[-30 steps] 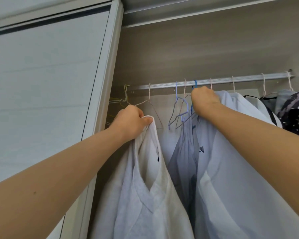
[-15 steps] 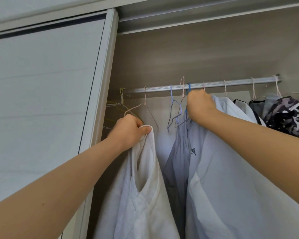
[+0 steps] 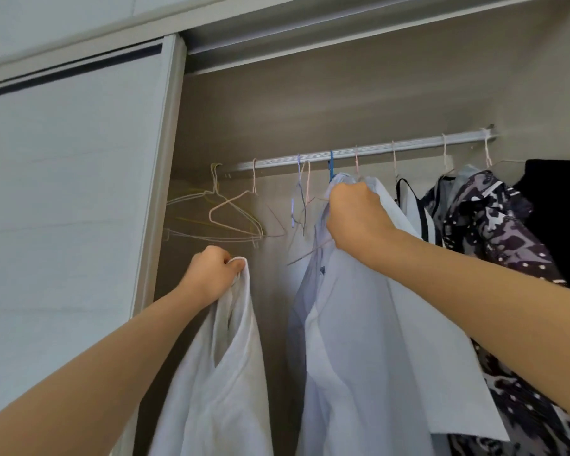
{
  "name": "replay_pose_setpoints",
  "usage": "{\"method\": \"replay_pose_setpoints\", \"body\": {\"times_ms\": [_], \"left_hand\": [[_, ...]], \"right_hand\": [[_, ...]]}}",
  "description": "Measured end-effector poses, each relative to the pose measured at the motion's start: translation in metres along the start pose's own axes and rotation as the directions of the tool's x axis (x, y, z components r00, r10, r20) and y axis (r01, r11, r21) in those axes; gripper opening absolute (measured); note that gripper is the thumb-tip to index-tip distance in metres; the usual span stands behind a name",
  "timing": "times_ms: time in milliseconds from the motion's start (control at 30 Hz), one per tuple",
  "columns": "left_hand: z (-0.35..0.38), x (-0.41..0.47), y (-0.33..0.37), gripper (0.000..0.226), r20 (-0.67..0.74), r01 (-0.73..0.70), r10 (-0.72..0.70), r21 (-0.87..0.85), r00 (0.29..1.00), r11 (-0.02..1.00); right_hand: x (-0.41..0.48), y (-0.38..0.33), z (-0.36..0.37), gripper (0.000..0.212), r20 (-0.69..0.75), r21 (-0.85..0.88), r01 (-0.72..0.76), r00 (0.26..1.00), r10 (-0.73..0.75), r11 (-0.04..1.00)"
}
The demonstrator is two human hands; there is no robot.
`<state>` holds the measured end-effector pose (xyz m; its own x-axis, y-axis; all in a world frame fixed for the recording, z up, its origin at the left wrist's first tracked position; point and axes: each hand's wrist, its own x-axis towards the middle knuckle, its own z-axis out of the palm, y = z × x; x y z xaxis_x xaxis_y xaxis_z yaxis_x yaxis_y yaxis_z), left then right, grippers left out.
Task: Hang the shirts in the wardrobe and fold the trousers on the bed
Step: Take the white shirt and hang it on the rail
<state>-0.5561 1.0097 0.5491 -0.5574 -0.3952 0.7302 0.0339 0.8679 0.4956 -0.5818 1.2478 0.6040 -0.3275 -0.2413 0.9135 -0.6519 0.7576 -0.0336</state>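
Holding a white shirt (image 3: 218,366) up by its collar in the left hand (image 3: 211,274), fingers squeezed tight on the cloth, low down under the empty wire hangers (image 3: 231,212). Gripping the top of a pale blue shirt (image 3: 369,324) in the right hand (image 3: 356,218), fingers closed on it, just under the silver rail (image 3: 375,151) inside the wardrobe (image 3: 310,103). Hanging further right: a patterned top (image 3: 481,222) and something black (image 3: 556,212). Sliding door (image 3: 69,209) on the left.

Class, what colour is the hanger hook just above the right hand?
Blue hook, seen in the head view.
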Motion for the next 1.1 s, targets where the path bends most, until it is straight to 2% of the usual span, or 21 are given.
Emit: {"method": "replay_pose_setpoints", "body": {"times_ms": [233, 333, 433, 467, 500, 600, 667, 767, 800, 867, 1000, 1100], "left_hand": [[0.002, -0.039, 0.034, 0.036, -0.046, 0.234, -0.234, -0.010, 0.971, 0.972], [0.001, -0.055, 0.048, 0.037, -0.085, 0.310, -0.311, -0.023, 0.947, 0.950], [0.000, -0.080, 0.054, 0.034, -0.119, 0.379, -0.381, -0.038, 0.917, 0.925], [-0.001, -0.088, 0.054, 0.035, -0.134, 0.403, -0.404, -0.039, 0.905, 0.914], [-0.004, -0.095, 0.053, 0.038, -0.153, 0.425, -0.426, -0.041, 0.892, 0.904], [-0.017, -0.114, 0.051, 0.044, -0.212, 0.476, -0.473, -0.039, 0.855, 0.878], [-0.026, -0.123, 0.052, 0.043, -0.231, 0.489, -0.482, -0.030, 0.845, 0.872], [-0.039, -0.136, 0.051, 0.037, -0.256, 0.500, -0.488, -0.022, 0.834, 0.866], [-0.044, -0.139, 0.050, 0.037, -0.266, 0.506, -0.493, -0.021, 0.828, 0.862], [-0.053, -0.143, 0.047, 0.039, -0.286, 0.520, -0.507, -0.031, 0.814, 0.853], [-0.070, -0.151, 0.042, 0.035, -0.259, 0.526, -0.523, -0.064, 0.812, 0.848], [-0.082, -0.158, 0.039, 0.023, -0.229, 0.535, -0.536, -0.069, 0.813, 0.842]], "right_hand": [[-0.041, 0.038, -0.035, 0.022, 0.035, 0.202, -0.063, 0.998, 0.057, 0.977], [-0.061, 0.057, -0.050, 0.018, 0.055, 0.351, -0.080, 0.996, 0.065, 0.933], [-0.082, 0.079, -0.051, 0.014, 0.171, 0.467, -0.136, 0.983, 0.061, 0.874], [-0.089, 0.087, -0.048, 0.013, 0.230, 0.540, -0.190, 0.970, 0.074, 0.820], [-0.098, 0.094, -0.048, 0.015, 0.303, 0.638, -0.272, 0.949, 0.091, 0.721], [-0.126, 0.111, -0.050, 0.011, 0.542, 0.802, -0.538, 0.838, 0.063, 0.260], [-0.141, 0.122, -0.051, 0.012, 0.644, 0.765, -0.644, 0.765, -0.012, -0.027], [-0.156, 0.133, -0.051, 0.016, 0.675, 0.656, -0.672, 0.726, -0.133, -0.343], [-0.160, 0.134, -0.049, 0.015, 0.668, 0.630, -0.661, 0.729, -0.150, -0.408], [-0.168, 0.137, -0.043, 0.014, 0.653, 0.622, -0.636, 0.743, -0.144, -0.457], [-0.178, 0.138, -0.029, 0.015, 0.652, 0.630, -0.625, 0.748, -0.123, -0.461], [-0.184, 0.138, -0.020, 0.016, 0.663, 0.645, -0.635, 0.742, -0.101, -0.425]]}}
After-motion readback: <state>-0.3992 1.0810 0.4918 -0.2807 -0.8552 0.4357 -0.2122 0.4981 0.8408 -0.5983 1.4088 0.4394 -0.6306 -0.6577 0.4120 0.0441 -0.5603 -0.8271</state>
